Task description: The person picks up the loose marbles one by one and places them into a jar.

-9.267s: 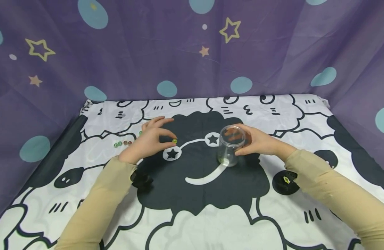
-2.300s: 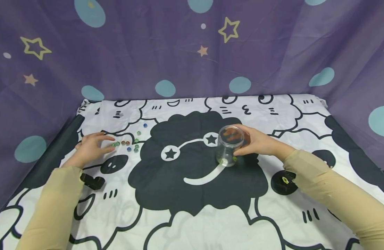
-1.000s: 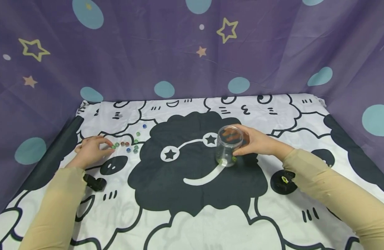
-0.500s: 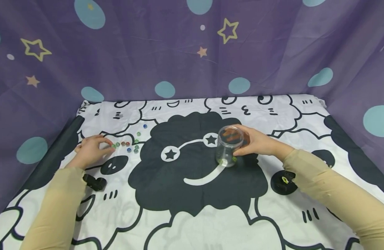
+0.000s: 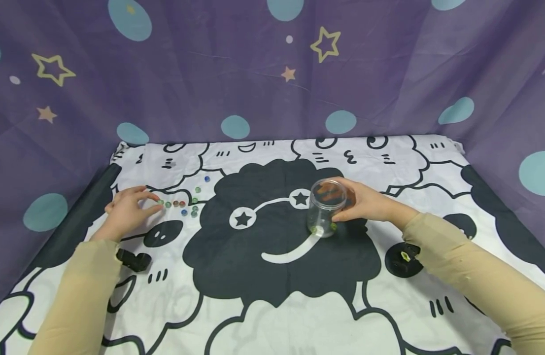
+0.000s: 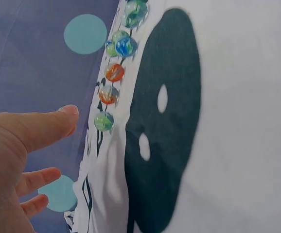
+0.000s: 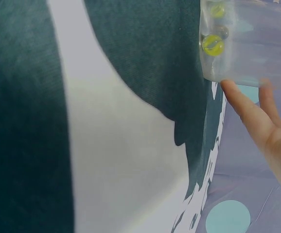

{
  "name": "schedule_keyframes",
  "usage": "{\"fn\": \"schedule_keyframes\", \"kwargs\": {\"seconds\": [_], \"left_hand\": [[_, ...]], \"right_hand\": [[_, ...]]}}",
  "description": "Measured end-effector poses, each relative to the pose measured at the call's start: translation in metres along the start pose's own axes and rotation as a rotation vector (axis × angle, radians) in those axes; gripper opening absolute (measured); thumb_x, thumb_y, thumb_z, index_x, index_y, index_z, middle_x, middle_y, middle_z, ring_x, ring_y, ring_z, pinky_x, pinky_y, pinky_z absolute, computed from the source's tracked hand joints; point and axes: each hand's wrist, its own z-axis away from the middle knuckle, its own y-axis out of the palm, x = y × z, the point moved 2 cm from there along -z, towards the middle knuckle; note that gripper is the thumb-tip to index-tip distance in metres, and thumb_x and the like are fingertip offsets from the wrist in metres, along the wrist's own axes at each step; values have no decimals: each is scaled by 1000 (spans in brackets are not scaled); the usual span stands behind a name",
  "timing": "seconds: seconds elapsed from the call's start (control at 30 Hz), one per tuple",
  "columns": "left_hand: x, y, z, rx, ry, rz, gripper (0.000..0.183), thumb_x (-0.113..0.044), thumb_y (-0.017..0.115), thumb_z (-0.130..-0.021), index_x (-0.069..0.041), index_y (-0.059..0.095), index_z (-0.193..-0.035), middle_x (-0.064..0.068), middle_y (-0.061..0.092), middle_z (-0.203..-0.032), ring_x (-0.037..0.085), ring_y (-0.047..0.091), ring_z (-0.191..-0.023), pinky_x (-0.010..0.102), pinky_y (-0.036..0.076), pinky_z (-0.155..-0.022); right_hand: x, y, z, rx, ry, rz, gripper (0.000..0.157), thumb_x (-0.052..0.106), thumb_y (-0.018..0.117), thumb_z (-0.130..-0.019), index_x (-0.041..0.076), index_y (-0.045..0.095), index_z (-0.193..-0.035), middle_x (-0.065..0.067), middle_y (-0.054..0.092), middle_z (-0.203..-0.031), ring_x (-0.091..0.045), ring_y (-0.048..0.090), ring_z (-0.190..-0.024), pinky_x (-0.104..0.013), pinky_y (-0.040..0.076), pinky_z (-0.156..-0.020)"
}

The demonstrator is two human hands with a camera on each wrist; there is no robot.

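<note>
Pinching, it seems, a green marble (image 5: 160, 202) btwn thumb and index tip, the L hand (image 5: 128, 212) is at the left end of the loose marbles; its thumb hides that spot in the L wrist view, so the pinch is a judgement. Just right of the fingertips: another green one (image 5: 168, 204), then two red ones (image 5: 182, 203), a blue one (image 5: 184, 212) a bit nearer the person, more greens (image 5: 194, 209) beyond.

Key relation, as judged: L hand vs. jar (image 5: 319, 212). Jar lies well off to that hand's R, across the dark cloud print (image 5: 272, 222) on the tabletop, long axis approx. vertical, mouth up. Nearer to it by far is the R hand (image 5: 365, 199), fingers and thumb clamped round its R side, w/ yellow marbles (image 7: 213, 45) in the bottom.
</note>
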Motion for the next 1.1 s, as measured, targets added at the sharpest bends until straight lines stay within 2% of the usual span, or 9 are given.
{"fn": "schedule_keyframes", "kwargs": {"seconds": [0.47, 0.63, 0.9, 1.1], "left_hand": [[-24, -3, 4, -58, 82, 7, 21, -20, 68, -86, -1, 67, -97, 35, 32, -140, 61, 19, -127, 75, 6, -89], [-33, -3, 4, -49, 107, 19, 22, -19, 69, -86, -1, 67, -99, 34, 33, -140, 59, 17, -129, 77, 1, -89], [-52, -1, 4, -27, 141, 23, 23, -21, 71, -84, -4, 70, -99, 30, 33, -143, 53, 17, -133, 73, 5, -92], [-70, 2, 6, -7, 189, 38, 18, -19, 70, -86, -5, 70, -97, 28, 34, -144, 52, 16, -134, 73, 4, -93]], "right_hand": [[0, -1, 1, -5, 17, 11, 75, 2, 75, -78, 7, 36, -142, -18, 45, -138, -39, 46, -127, -36, 54, -82], [1, -1, 1, -6, 25, 9, 76, 1, 75, -77, 8, 36, -142, -18, 44, -138, -40, 45, -128, -36, 54, -81], [0, 0, 1, -2, 25, 3, 75, 1, 75, -78, 7, 36, -142, -18, 44, -139, -40, 45, -128, -35, 54, -82], [0, 0, 0, -1, 25, 1, 76, 1, 75, -78, 7, 36, -142, -18, 44, -139, -40, 45, -128, -35, 54, -82]]}}
